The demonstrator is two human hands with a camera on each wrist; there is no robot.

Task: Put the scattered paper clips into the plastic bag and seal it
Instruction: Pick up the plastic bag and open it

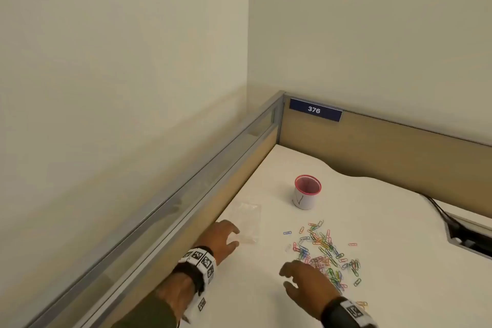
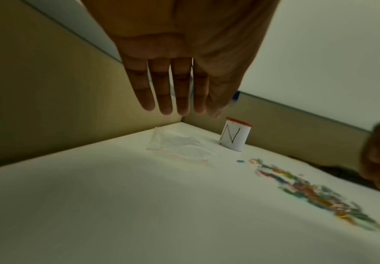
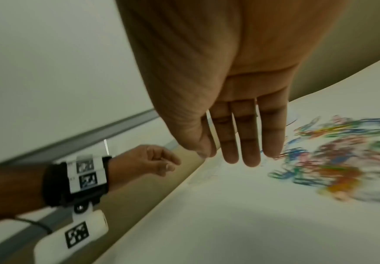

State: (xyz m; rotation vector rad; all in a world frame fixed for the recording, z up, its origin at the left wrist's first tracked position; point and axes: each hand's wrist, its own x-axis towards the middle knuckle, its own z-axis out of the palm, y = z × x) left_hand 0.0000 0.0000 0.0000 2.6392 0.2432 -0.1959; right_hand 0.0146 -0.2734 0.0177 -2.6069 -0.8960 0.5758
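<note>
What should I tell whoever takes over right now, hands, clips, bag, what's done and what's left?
Left hand: open, holding nothing, fingers reaching at the near edge of the bag; contact can't be told.
Right hand: open, empty, over the near side of the clips.
Bag: flat on the desk by the left partition, apparently empty.
Clips: all loose in a pile on the desk, a few strays around it. A cup stands behind them.
Done: nothing yet.
Left: pick up and open the bag, gather the clips into it, seal it.

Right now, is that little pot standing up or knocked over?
Upright: the pot stands on the desk, its red-rimmed mouth facing up.
</note>
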